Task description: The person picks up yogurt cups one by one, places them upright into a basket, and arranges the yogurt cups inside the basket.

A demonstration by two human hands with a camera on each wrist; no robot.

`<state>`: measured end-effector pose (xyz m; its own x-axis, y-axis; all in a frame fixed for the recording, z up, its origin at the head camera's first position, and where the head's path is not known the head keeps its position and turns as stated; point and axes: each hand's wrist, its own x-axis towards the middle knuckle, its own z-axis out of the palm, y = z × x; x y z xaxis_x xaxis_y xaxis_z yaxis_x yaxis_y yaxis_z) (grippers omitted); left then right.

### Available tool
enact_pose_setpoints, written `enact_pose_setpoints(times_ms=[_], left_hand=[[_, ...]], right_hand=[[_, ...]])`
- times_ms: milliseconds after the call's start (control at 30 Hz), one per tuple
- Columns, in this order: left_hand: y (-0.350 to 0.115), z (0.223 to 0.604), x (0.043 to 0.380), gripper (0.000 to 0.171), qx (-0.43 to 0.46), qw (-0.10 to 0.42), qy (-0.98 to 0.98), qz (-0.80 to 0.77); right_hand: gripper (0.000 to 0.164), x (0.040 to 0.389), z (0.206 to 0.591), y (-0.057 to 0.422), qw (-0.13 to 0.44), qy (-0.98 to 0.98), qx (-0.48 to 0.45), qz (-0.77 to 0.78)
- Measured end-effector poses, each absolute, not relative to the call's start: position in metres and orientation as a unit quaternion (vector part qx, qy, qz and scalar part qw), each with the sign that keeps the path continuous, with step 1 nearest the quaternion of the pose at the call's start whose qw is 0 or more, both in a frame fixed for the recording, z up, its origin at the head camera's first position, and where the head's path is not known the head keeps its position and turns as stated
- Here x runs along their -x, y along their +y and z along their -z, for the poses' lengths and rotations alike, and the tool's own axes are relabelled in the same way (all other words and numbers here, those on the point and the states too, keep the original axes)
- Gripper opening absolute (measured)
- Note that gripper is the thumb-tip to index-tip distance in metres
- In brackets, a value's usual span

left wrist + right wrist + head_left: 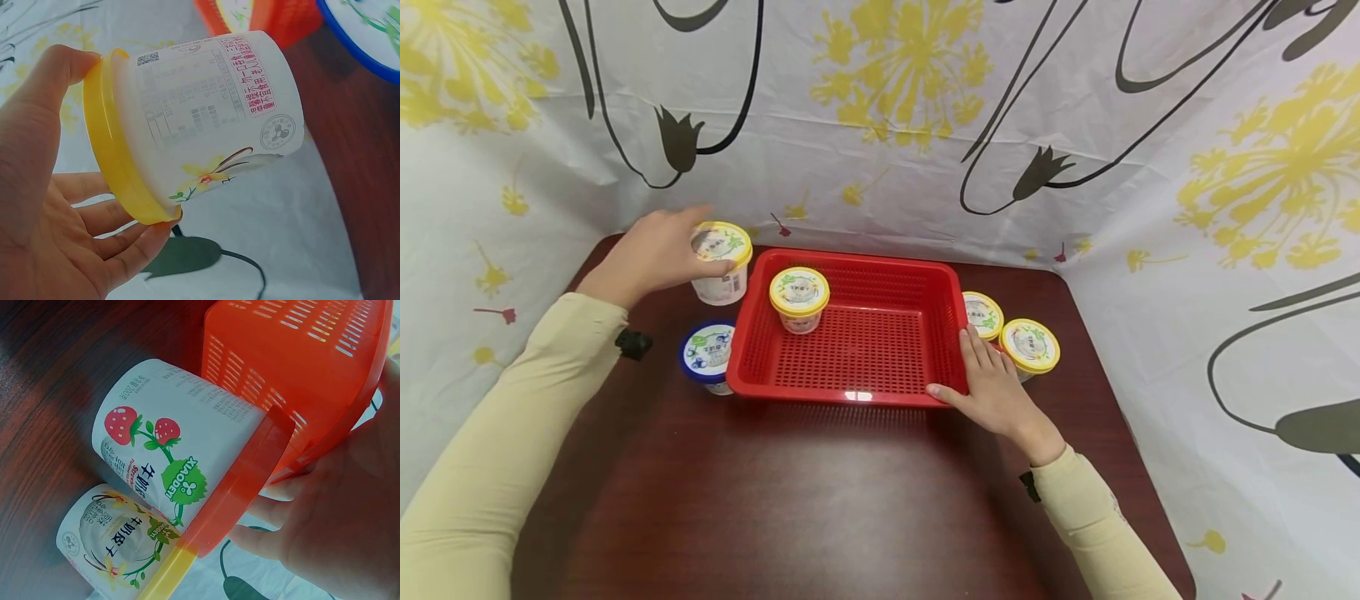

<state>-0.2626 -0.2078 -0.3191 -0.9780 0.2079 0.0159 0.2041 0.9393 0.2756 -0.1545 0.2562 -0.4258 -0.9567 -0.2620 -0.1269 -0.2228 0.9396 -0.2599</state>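
My left hand (651, 254) grips a white cup with a yellow lid (721, 262), thumb and fingers around its lid. A vanilla flower and printed text show on this cup in the left wrist view. It is upright, beside the back left corner of a red perforated basket (861, 400). On the basket's front right corner rests my right hand (996, 392), fingers along the side rim, thumb at the front rim. Inside the basket, toward its left, stands another yellow-lidded cup (800, 300). Close by the right fingers is a red-lidded strawberry cup (178, 440).
A blue-lidded cup (709, 354) stands against the basket's left side. To the right of the basket are yellow-lidded cups (1030, 346), partly hidden by the rim and hand. Patterned white cloth (865, 192) rises behind and beside the dark wood table (835, 508).
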Motion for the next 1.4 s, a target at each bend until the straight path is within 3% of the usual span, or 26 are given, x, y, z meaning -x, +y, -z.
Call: enact_pose_setpoints(times_ms=[933,1400], left_hand=[[-0.143,0.295,0.269,0.078,-0.218,-0.04,0.959,-0.179],[-0.096,0.303,0.286,0.082,-0.261,-0.03,0.946,-0.19]], right_hand=[[0.107,0.155,0.427,0.256,0.075,0.981,0.125,0.131],[0.107,0.155,0.427,0.256,0.078,0.98,0.123,0.136]])
